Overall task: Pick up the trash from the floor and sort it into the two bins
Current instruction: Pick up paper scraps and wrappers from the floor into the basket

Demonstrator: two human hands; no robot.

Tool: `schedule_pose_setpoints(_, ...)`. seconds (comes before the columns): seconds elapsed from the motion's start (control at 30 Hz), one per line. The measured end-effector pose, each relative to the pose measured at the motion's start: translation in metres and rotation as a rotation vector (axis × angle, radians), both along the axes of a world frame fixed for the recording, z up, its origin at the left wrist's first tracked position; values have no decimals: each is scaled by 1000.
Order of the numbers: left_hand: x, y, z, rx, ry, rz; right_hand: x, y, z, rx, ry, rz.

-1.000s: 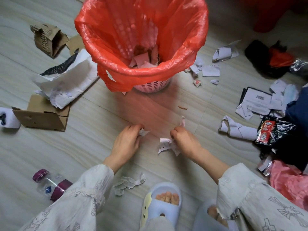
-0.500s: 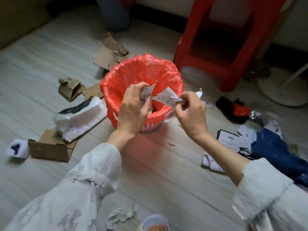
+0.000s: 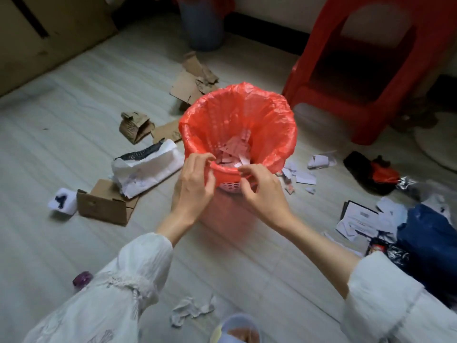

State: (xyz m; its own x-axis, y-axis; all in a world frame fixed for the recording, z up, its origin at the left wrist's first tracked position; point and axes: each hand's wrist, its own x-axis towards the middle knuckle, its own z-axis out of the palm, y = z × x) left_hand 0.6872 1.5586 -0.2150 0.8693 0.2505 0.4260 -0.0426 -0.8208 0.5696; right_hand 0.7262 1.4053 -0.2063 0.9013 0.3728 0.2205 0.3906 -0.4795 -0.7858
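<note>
The red-lined bin (image 3: pixel 237 129) stands just beyond both hands, its mouth wide to catch paper scraps (image 3: pixel 233 151) already lying inside. The left hand (image 3: pixel 194 180) and right hand (image 3: pixel 262 188) hover at its near rim, fingers loosely curled, apparently holding nothing. A crumpled tissue (image 3: pixel 190 309) lies behind them, near the person.
</note>
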Motion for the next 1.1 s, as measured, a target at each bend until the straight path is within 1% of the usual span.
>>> schedule_pose_setpoints(0.03, -19, 1, -15, 6, 50, 1, -11, -2, -14, -56, 21, 64)
schedule_pose_setpoints(0.07, -37, 2, -33, 15, 147, -20, -20, -4, -27, -113, 51, 122)
schedule_pose_setpoints(0.1, -57, 5, -54, 31, 298, -57, -30, -6, -43, -170, 86, 174)
schedule_pose_setpoints(0.17, -95, 10, -95, 73, 703, -154, -48, -9, -73, -293, 163, 236)
schedule_pose_setpoints(0.23, -126, 12, -126, 177, 1066, -260, -60, -13, -98, -416, 258, 249)
schedule_pose_setpoints(0.27, -139, 10, -138, 244, 1175, -325, -65, -16, -110, -478, 307, 249)
schedule_pose_setpoints(0.33, -161, 3, -155, 376, 1268, -427, -71, -24, -128, -564, 388, 241)
schedule_pose_setpoints(0.4, -178, -5, -167, 455, 1267, -490, -76, -34, -140, -622, 445, 219)
schedule_pose_setpoints(0.5, -186, -9, -172, 441, 1232, -500, -78, -45, -151, -675, 504, 204)
schedule_pose_setpoints(0.6, -173, -5, -174, 329, 1174, -452, -69, -52, -157, -721, 524, 143)
schedule_pose_setpoints(0.7, -147, 1, -174, 226, 1043, -416, -52, -55, -161, -687, 505, -49)
schedule_pose_setpoints(0.77, -124, 5, -176, 125, 972, -374, -40, -55, -164, -681, 482, -131)
schedule_pose_setpoints(0.83, -98, 9, -177, 8, 925, -310, -28, -58, -168, -709, 447, -144)
schedule_pose_setpoints(0.9, -71, 15, -180, 6, 856, -248, -14, -59, -173, -747, 412, -141)
schedule_pose_setpoints(1.0, -31, 25, -186, -15, 816, -33, 2, -61, -184, -812, 376, -97)
schedule_pose_setpoints(1.07, -7, 30, -188, -98, 774, 139, 7, -61, -191, -836, 375, -94)
schedule_pose_setpoints(1.1, 3, 33, -189, -71, 735, 162, 9, -61, -194, -850, 369, -94)
